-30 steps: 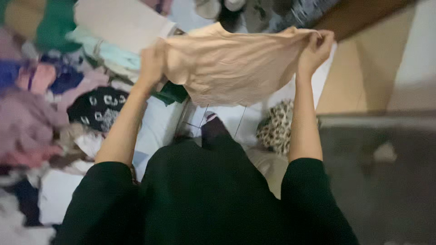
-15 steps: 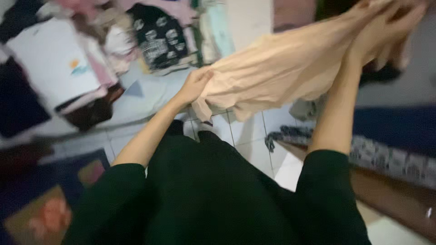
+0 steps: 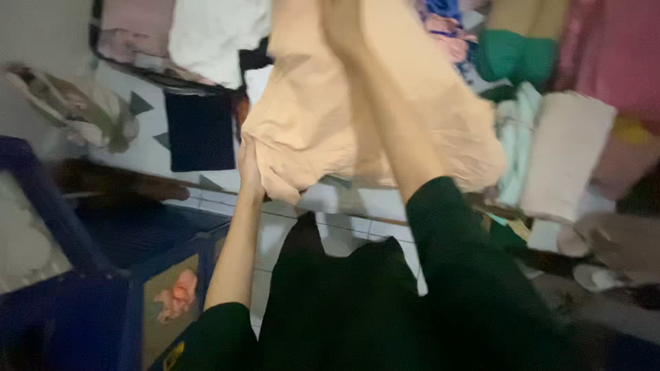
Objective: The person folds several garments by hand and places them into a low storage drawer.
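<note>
While both arms stretch forward, the peach cloth [image 3: 309,117] hangs above the tiled floor [image 3: 330,233]. Her left hand [image 3: 249,168] pinches its lower edge, grip pressed together on the fabric. Her right hand [image 3: 344,27] is raised into the cloth's top; I cannot tell its grip through the blur. Beside the cloth lies a folded navy garment [image 3: 201,130].

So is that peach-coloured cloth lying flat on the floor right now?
No, the peach cloth is held up in the air, gripped at its lower corner by the left hand and higher up by the right hand.
</note>
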